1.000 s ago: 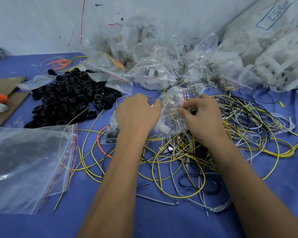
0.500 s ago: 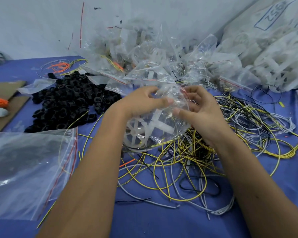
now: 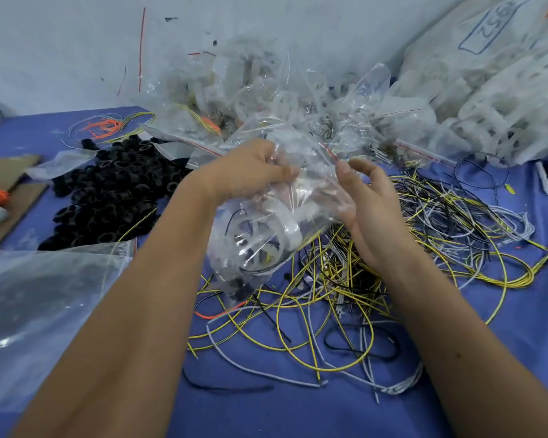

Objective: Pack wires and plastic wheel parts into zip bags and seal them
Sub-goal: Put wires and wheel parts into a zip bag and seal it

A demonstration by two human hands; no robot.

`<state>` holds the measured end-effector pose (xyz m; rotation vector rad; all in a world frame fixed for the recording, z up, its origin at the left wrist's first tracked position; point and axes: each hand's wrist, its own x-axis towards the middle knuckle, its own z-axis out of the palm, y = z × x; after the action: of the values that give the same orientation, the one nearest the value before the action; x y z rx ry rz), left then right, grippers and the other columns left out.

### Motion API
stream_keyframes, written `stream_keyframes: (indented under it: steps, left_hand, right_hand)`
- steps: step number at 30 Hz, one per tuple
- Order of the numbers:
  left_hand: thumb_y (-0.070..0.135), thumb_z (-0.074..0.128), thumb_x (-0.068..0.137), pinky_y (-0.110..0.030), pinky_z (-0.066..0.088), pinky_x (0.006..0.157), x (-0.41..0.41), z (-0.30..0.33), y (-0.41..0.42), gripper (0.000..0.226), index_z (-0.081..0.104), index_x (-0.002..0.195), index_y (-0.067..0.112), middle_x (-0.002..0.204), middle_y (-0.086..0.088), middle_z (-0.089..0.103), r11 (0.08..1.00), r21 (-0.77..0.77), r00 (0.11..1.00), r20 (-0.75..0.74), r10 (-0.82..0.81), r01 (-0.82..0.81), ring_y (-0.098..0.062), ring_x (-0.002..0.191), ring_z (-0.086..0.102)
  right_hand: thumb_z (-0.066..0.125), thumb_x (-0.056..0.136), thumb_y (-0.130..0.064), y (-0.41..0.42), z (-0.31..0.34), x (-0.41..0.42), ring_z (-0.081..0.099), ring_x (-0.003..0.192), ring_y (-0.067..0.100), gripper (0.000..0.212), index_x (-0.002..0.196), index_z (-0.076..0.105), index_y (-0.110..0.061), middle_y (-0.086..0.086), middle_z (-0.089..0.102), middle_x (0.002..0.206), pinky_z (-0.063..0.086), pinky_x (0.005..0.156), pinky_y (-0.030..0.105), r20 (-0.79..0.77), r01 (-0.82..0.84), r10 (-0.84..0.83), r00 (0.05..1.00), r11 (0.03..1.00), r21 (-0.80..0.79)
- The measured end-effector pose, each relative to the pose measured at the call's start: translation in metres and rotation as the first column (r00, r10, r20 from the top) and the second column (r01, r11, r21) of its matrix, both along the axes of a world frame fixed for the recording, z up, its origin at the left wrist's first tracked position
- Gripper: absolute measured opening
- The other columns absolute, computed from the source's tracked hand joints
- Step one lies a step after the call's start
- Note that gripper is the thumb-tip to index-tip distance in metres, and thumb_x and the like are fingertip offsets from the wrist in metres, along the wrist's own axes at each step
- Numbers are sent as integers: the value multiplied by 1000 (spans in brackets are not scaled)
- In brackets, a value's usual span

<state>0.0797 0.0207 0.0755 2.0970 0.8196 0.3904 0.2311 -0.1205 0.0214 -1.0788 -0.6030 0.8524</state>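
Filled zip bag (image 3: 266, 235) between both hands, bunched in left hand's (image 3: 250, 175) grip, right hand (image 3: 366, 200) loose-fingered against its side

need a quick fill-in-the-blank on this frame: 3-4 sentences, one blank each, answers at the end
1. The left hand grips the top of a clear zip bag that holds a white plastic ____.
2. The pile of black ring parts lies to the ____ of the held bag.
3. The loose wires spread on the table are mostly ____ in colour.
4. The table covering is ____.

Missing words: wheel; left; yellow; blue
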Motion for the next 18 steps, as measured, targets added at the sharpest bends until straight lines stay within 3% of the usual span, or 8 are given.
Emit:
stream_keyframes:
  steps: [2, 4, 7, 10, 12, 13, 16, 18]
  left_hand:
    - [29, 69, 98, -21, 41, 45, -2, 7, 1, 30, 68, 84, 3, 58, -4, 61, 998, 30, 996, 71, 57, -59, -13, 45, 51]
    - [27, 66, 100, -23, 44, 40, -3, 12, -1, 35, 66, 95, -8, 69, -19, 69, 995, -6, 981, 163, 102, -103, -18, 44, 55]
    - [21, 63, 102, -23, 46, 36, -2, 11, -9, 25, 66, 89, 0, 61, -5, 67, 973, -187, 928, 318, 192, -137, -12, 40, 57]
    - [17, 61, 102, -25, 49, 36, -2, -6, -25, 19, 64, 85, 11, 63, -3, 61, 912, -402, 891, 379, 249, -84, -11, 41, 57]
    - [17, 61, 102, -26, 51, 37, -3, -22, -39, 20, 68, 84, 14, 73, -7, 61, 858, -513, 884, 387, 263, -31, -12, 46, 61]
    - [18, 61, 101, -27, 52, 39, -4, -31, -43, 25, 72, 79, 15, 73, -5, 64, 837, -547, 881, 387, 271, -17, -12, 48, 62]
    - [15, 64, 96, -28, 58, 45, -8, -54, -55, 31, 78, 68, 20, 68, 1, 73, 760, -649, 873, 389, 295, 33, -10, 53, 68]
    - [17, 69, 85, -31, 61, 58, -14, -63, -60, 7, 76, 85, 15, 79, -5, 77, 717, -690, 860, 421, 289, 97, -14, 65, 74]
  right_hand:
    - [72, 92, -35, 1, -1, -3, 72, 100, 29, 60, 139, 44, -9, 13, 68, 124, 60, 86, 47, -30, -95, 95, 995, 995, -6]
    - [70, 89, -42, 2, -2, -5, 70, 105, 36, 61, 136, 49, -9, 17, 70, 124, 53, 96, 58, -22, -189, 188, 982, 982, -15]
    - [73, 83, -54, 0, 0, -6, 66, 115, 44, 64, 126, 66, -7, 23, 68, 125, 50, 100, 61, -41, -322, 321, 946, 947, -13]
    - [71, 85, -58, -2, 3, -1, 75, 96, 31, 47, 101, 80, -15, 16, 76, 105, 61, 82, 43, 5, -279, 280, 960, 958, -64]
    - [60, 94, -56, -1, 5, 5, 73, 68, 12, 42, 78, 83, -25, 0, 77, 78, 56, 61, 21, 128, -146, 161, 979, 982, -121]
    - [58, 95, -56, 1, 6, 5, 68, 59, 8, 44, 76, 82, -24, -3, 74, 71, 52, 55, 17, 160, -86, 108, 981, 986, -140]
    - [69, 80, -59, 3, 4, 2, 61, 69, 23, 69, 112, 66, 2, 15, 66, 86, 49, 65, 32, 90, -25, 38, 995, 990, -141]
    - [76, 84, -46, 0, 0, 2, 65, 69, 20, 54, 114, 65, -2, 7, 71, 84, 51, 64, 31, 128, -32, 52, 990, 988, -154]
